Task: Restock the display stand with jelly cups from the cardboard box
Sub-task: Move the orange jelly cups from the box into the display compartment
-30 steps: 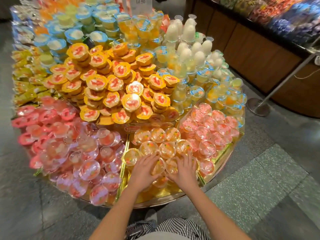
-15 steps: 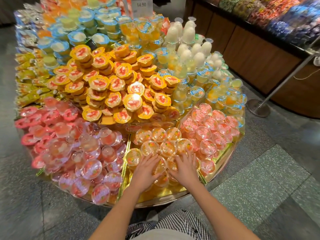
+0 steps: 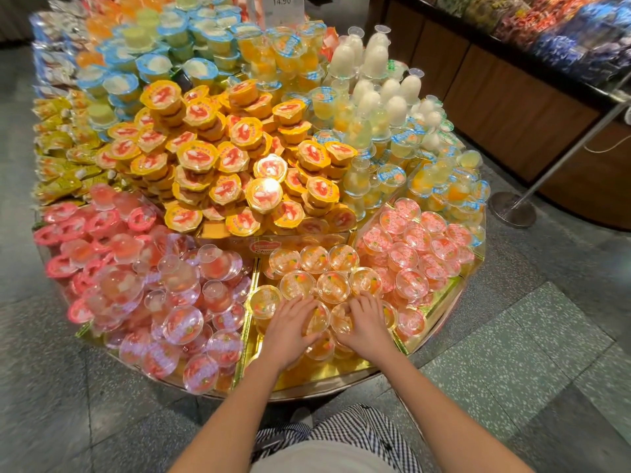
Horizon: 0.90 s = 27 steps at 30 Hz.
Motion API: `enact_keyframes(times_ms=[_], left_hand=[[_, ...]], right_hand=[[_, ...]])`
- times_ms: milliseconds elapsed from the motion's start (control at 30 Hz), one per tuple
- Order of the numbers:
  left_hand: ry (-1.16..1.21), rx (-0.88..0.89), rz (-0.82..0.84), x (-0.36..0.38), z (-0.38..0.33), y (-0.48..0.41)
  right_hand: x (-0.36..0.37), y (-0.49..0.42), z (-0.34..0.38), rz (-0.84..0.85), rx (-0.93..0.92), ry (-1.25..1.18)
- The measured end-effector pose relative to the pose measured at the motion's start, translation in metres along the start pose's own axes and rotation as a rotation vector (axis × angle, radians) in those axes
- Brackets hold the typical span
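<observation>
At six o'clock on the display stand [image 3: 341,374], left hand [image 3: 290,331] and right hand [image 3: 368,324] press slightly spread fingers onto the jelly cups [image 3: 333,288], which lie between and just beyond them toward twelve o'clock, equally near both.

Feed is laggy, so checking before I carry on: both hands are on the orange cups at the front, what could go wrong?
1. The left hand and right hand rest on loosely piled orange cups; one could slip out over the front of the gold tray.
2. The pink cups beside the left hand sit heaped right at the edge; a nudge might send some to the floor.
</observation>
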<state>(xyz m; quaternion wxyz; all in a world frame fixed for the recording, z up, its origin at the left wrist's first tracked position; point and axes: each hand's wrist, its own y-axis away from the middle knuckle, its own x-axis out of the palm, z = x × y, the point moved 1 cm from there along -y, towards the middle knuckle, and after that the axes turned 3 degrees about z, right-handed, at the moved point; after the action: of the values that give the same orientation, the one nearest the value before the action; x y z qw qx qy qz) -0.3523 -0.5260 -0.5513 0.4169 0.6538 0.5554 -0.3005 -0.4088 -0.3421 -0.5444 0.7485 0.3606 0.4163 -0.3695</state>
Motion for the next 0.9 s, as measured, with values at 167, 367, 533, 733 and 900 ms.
enact_keyframes(times_ms=[167,367,533,733,900], left_hand=[[0.041,0.009,-0.005,0.001,0.003,0.000],[0.050,0.004,-0.020,0.002,0.003,-0.001],[0.083,-0.024,-0.055,-0.001,-0.004,0.002],[0.103,-0.086,-0.177,-0.002,-0.015,0.023],[0.138,-0.145,-0.240,0.014,-0.032,0.068]], right_hand=[[0.000,-0.002,-0.001,-0.003,-0.001,-0.016],[0.002,-0.001,-0.002,0.001,0.010,0.014],[0.005,0.004,0.001,0.003,0.018,-0.004],[0.004,0.024,0.007,-0.071,0.071,-0.054],[0.010,0.066,0.019,-0.106,0.113,-0.131]])
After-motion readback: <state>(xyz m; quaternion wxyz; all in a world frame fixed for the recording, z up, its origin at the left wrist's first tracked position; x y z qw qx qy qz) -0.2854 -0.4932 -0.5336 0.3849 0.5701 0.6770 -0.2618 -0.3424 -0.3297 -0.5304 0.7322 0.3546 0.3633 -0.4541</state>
